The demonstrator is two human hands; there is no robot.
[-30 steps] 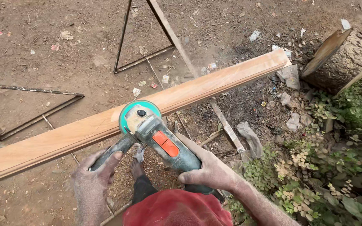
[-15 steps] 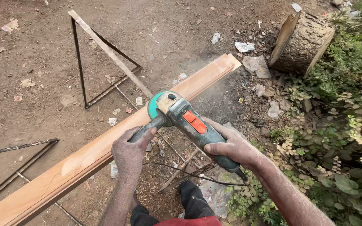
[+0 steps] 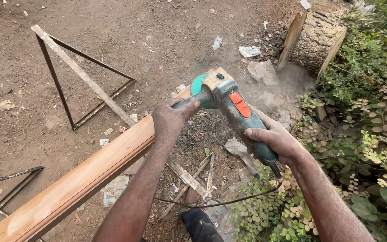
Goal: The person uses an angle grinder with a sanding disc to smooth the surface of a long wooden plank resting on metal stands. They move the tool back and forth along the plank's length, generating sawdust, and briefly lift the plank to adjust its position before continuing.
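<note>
both hands' fingers grip the grinder (image 3: 229,101), its head pointing up-left along the plank (image 3: 90,175).

Angle grinder (image 3: 229,101): grey-green body, orange slide switch on top, teal disc guard at the head, black side handle. Held tilted, head down on the far end of the plank, rear pointing toward the person; a black cord trails from the rear. Dust cloud just beyond the head. Wooden plank (image 3: 90,172): long, light brown, moulded profile with a stepped edge, running diagonally from lower left up to the grinder, raised off the dirt.
</note>
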